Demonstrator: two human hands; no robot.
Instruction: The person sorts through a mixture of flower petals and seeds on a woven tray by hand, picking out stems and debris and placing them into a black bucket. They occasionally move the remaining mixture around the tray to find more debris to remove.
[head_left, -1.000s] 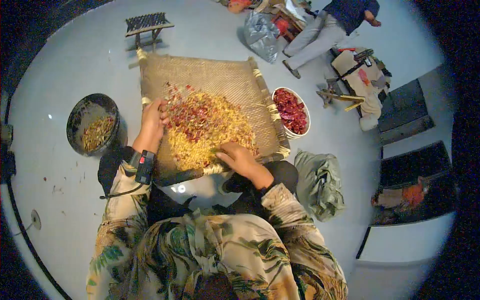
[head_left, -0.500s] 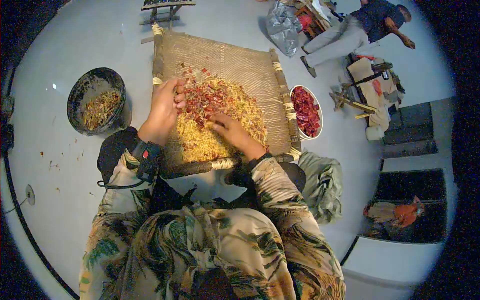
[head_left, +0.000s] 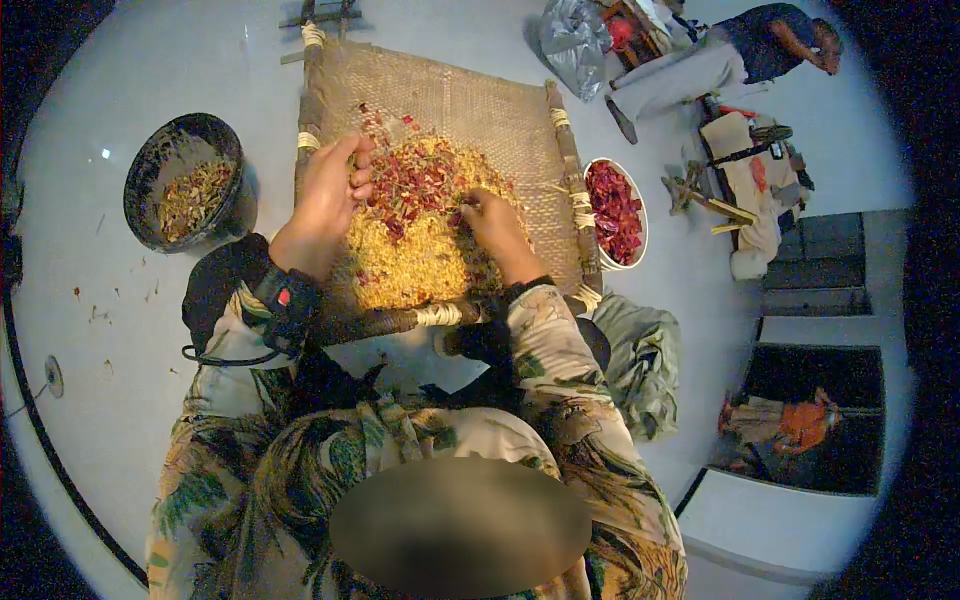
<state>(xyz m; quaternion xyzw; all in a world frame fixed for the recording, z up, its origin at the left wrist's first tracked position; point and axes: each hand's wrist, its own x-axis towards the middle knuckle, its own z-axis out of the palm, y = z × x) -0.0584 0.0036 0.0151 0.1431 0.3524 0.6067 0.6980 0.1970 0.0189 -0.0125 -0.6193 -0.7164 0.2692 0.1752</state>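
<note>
A woven tray with a wooden frame [head_left: 475, 85] lies before me, with yellow seeds [head_left: 400, 265] heaped on it. Red flakes that look like dried chili pieces [head_left: 425, 170] are scattered over the upper part of the heap. My left hand [head_left: 335, 195] is at the heap's left edge, its fingers curled closed; whatever is in them is hidden. On the right side of the heap, my right hand [head_left: 497, 230] has thumb and fingers pinched together among the flakes. What it grips is too small to make out.
A black bucket [head_left: 235, 205] with brownish scraps stands left of the tray. At right is a white tub [head_left: 643, 215] of red chili pieces, with greyish-green cloth [head_left: 640, 370] below it. A person [head_left: 760, 50] bends near a plastic bag [head_left: 575, 50]; another person [head_left: 800, 425] appears lower right.
My right hand has moved up and right over the heap, from its middle to its right side. My left hand stays curled at the left edge. The view has shifted slightly.
</note>
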